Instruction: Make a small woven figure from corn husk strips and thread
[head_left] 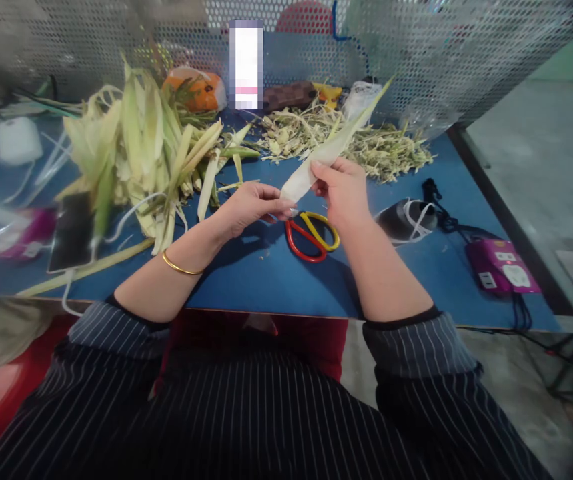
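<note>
A long pale husk strip [333,148] with a green tip slants up to the right between both hands. My left hand [259,205] pinches its lower end, fingers closed. My right hand [341,188] grips the strip a little higher, thumb on top. Just beneath the hands, scissors [306,243] with one red and one yellow handle lie on the blue table; their blades are mostly hidden. A large pile of green and pale husks [141,147] stands left of the hands. Behind them is a heap of small trimmed scraps [391,152].
A phone [72,230] with a white cable lies at the left. To the right are a dark object wrapped in white cord [406,220] and a purple power socket [501,265]. A perforated metal screen [401,53] rises behind the blue table [246,280].
</note>
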Motion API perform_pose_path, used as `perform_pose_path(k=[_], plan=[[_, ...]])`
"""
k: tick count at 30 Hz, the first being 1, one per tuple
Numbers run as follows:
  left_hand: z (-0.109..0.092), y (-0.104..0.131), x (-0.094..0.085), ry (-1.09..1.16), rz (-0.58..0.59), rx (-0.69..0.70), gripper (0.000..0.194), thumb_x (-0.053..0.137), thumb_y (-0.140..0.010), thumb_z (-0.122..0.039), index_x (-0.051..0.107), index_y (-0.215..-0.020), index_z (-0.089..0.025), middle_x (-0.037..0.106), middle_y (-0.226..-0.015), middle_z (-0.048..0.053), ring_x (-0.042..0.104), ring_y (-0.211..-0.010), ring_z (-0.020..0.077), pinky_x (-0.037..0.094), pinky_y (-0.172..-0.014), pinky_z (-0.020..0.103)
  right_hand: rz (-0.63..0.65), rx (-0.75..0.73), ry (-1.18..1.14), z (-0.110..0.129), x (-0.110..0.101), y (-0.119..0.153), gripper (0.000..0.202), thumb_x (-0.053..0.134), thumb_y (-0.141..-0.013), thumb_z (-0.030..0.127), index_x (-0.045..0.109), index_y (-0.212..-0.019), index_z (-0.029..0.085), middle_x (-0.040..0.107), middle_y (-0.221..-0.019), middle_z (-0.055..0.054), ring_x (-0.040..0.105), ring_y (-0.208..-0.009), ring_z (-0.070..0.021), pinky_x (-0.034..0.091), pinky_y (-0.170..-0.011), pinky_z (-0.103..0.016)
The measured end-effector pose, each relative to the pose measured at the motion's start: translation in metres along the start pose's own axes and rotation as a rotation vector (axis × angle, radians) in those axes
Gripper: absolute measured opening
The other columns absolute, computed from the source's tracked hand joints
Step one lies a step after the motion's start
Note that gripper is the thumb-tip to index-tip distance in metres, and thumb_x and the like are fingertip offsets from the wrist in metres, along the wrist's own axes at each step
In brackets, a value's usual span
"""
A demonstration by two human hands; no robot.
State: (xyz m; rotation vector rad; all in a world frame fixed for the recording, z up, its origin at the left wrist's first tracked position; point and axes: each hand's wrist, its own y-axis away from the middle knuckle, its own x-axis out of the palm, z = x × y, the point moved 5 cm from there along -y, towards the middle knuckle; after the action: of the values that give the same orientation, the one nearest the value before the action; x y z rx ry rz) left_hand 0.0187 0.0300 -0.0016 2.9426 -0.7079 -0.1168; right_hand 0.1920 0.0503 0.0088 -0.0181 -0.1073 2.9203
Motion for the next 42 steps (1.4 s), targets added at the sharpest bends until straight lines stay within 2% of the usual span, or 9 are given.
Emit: perform_pose_path(k=[4,9,12,16,21,27,34,38,42], plan=[[-0.005,0.001,-0.006,0.027,-0.069,0.02,0.043,0.068,-0.084,-0.056,0.075,-0.081,-0.014,0.07,-0.075,0.005,0.065,-0.067,0.0112,0.047,-0.056,0.02,0.167,-0.052,0.077,0.007,0.009,0.006,0.015,0.069,-0.079,0.022,0.059,-0.068,0.02,0.056,-0.06,0.003,0.048,-0.053,-0.0087,0.04,-0.053,-0.025],[-0.005,0.001,-0.002,-0.103,-0.086,0.065,0.027,0.079,-0.077,-0.033,0.066,-0.062,-0.014,0.058,-0.056,-0.001,0.047,-0.049,0.0054,0.036,-0.048,0.019,0.269,-0.067,0.176,0.009,0.021,0.018,0.028,0.076,-0.08,0.045,0.06,-0.077,0.022,0.062,-0.07,0.001,0.056,-0.063,-0.0118,0.048,-0.061,-0.028],[-0.007,0.002,-0.008,-0.037,-0.294,0.102,0.026,0.075,-0.081,-0.031,0.065,-0.063,-0.015,0.055,-0.054,-0.002,0.045,-0.048,0.0054,0.033,-0.047,0.019,0.33,0.001,0.116,0.004,0.029,0.026,0.04,0.073,-0.078,0.06,0.06,-0.082,0.022,0.065,-0.076,0.0,0.062,-0.07,-0.0134,0.051,-0.064,-0.028],[-0.01,0.005,-0.018,0.03,-0.544,0.123,0.024,0.071,-0.085,-0.028,0.064,-0.066,-0.016,0.056,-0.057,-0.002,0.047,-0.051,0.0061,0.035,-0.05,0.019,0.413,0.057,0.075,-0.002,0.039,0.033,0.032,0.076,-0.078,0.048,0.059,-0.082,0.021,0.068,-0.08,-0.002,0.067,-0.071,-0.0147,0.052,-0.067,-0.029],[-0.021,0.014,-0.012,-0.145,-0.493,0.16,0.041,0.065,-0.091,-0.044,0.061,-0.06,-0.017,0.055,-0.056,0.0,0.053,-0.056,0.01,0.037,-0.053,0.021,0.16,-0.13,0.255,0.007,0.018,0.018,0.011,0.056,-0.089,0.028,0.057,-0.079,0.023,0.06,-0.073,0.0,0.062,-0.067,-0.015,0.051,-0.07,-0.032],[-0.05,0.031,-0.01,-0.424,-0.478,0.367,0.015,0.083,-0.072,-0.025,0.07,-0.08,-0.021,0.067,-0.085,0.003,0.062,-0.101,0.0209,0.04,-0.068,0.021,0.461,-0.363,0.569,0.026,0.017,0.021,0.016,0.056,-0.09,0.031,0.065,-0.082,0.021,0.06,-0.07,0.001,0.06,-0.071,-0.0162,0.046,-0.075,-0.031],[-0.02,0.004,-0.024,-0.27,-0.328,0.105,0.025,0.072,-0.081,-0.026,0.063,-0.059,-0.017,0.061,-0.057,0.001,0.054,-0.052,0.0101,0.036,-0.052,0.021,0.305,-0.318,0.749,0.028,0.006,0.015,0.021,0.051,-0.093,0.034,0.064,-0.104,0.021,0.069,-0.087,-0.004,0.065,-0.078,-0.0189,0.047,-0.077,-0.033],[-0.008,-0.003,-0.035,-0.038,-0.357,0.02,0.016,0.071,-0.081,-0.028,0.07,-0.072,-0.016,0.067,-0.066,0.003,0.053,-0.044,0.0067,0.034,-0.042,0.019,0.643,-0.117,1.379,0.009,0.01,0.031,0.053,0.072,-0.073,0.032,0.06,-0.122,0.016,0.071,-0.1,-0.014,0.067,-0.088,-0.0311,0.046,-0.07,-0.038],[-0.001,-0.009,-0.046,0.095,-0.348,-0.001,0.015,0.072,-0.08,-0.03,0.072,-0.074,-0.015,0.067,-0.068,0.002,0.05,-0.042,0.004,0.03,-0.037,0.017,0.688,-0.151,1.573,0.007,0.016,0.05,0.052,0.06,-0.077,0.029,0.057,-0.127,0.013,0.068,-0.113,-0.021,0.068,-0.091,-0.0355,0.043,-0.062,-0.039]])
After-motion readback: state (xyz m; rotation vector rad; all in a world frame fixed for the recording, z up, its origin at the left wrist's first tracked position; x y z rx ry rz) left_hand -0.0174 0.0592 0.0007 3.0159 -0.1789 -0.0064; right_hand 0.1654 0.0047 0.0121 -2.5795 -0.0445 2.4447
